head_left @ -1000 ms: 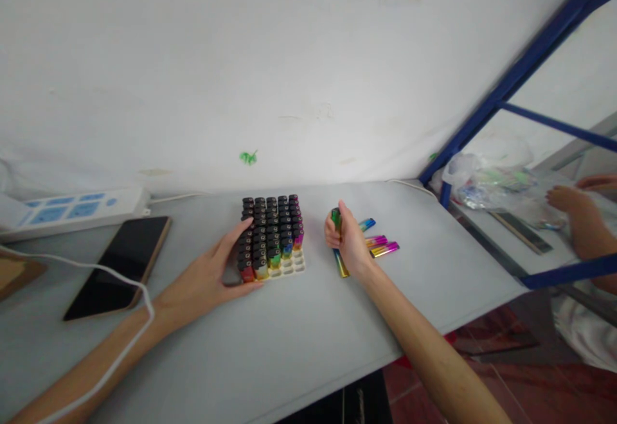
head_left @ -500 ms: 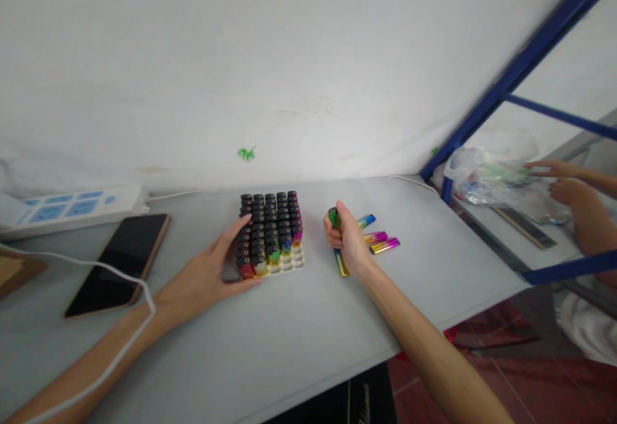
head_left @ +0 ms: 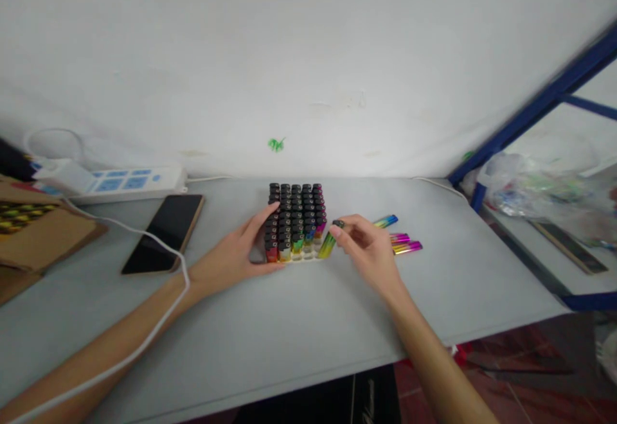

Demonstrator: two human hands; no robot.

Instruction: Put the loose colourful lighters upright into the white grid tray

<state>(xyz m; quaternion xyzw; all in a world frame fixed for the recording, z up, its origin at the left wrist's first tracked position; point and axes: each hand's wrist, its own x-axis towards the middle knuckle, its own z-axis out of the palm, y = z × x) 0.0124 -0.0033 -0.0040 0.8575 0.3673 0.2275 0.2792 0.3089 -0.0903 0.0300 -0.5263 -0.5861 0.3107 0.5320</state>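
Observation:
A pale tray stands on the table, filled with several rows of black-topped lighters; a few slots at its front right show bare. My left hand grips the tray's left side, thumb at the front edge and a finger along the lighters. Between the fingertips of my right hand is a yellow-green lighter, tilted, its lower end at the tray's front right corner. Several shiny coloured lighters lie to the right of that hand, partly hidden by it.
At the left are a black phone, a white power strip, an open cardboard box and a white cable crossing over my left arm. A blue metal frame and plastic bags stand at the right.
My right hand has brought a lighter left to the tray's front right corner. The view has turned left, showing more of the box. My left hand still holds the tray.

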